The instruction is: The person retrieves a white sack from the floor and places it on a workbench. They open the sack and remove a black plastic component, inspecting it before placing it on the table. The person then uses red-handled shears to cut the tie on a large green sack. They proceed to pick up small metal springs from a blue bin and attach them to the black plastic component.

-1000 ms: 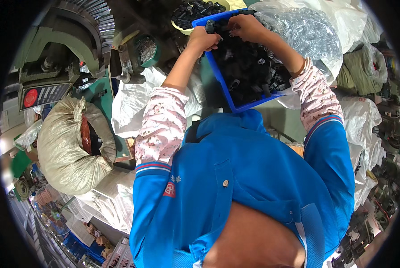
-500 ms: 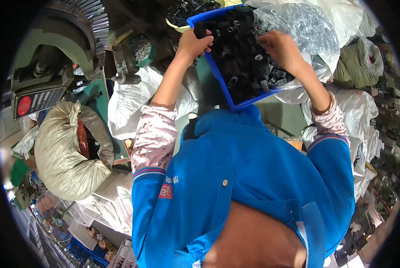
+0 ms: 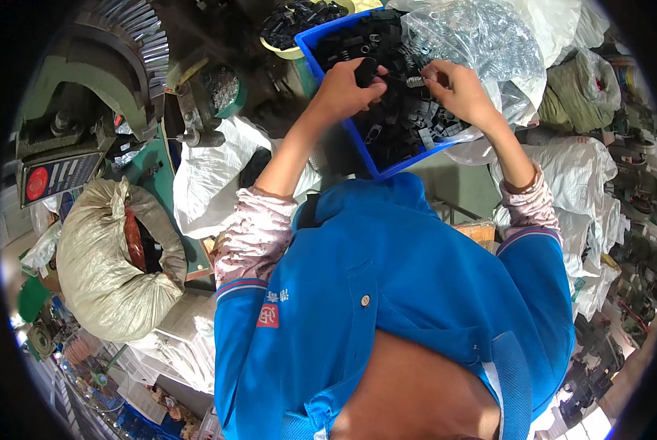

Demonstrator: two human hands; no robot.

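My left hand [image 3: 347,88] is clamped on a small black plastic part [image 3: 365,71]; my right hand [image 3: 453,88] pinches a small metal spring [image 3: 415,81] just beside it. I judge I'm mid-assembly over the blue plastic bin [image 3: 358,143] beneath both hands; next comes careful alignment.

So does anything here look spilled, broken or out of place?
Nothing stands out. The black parts lie inside the blue bin, not spilled. The left hand holds one black part over it; the right hand pinches a small metal piece. Sacks and bags crowd around, all upright.

Blue short-sleeved jacket [image 3: 387,293] over pink-patterned long sleeves [image 3: 251,235], red chest badge [image 3: 268,315].
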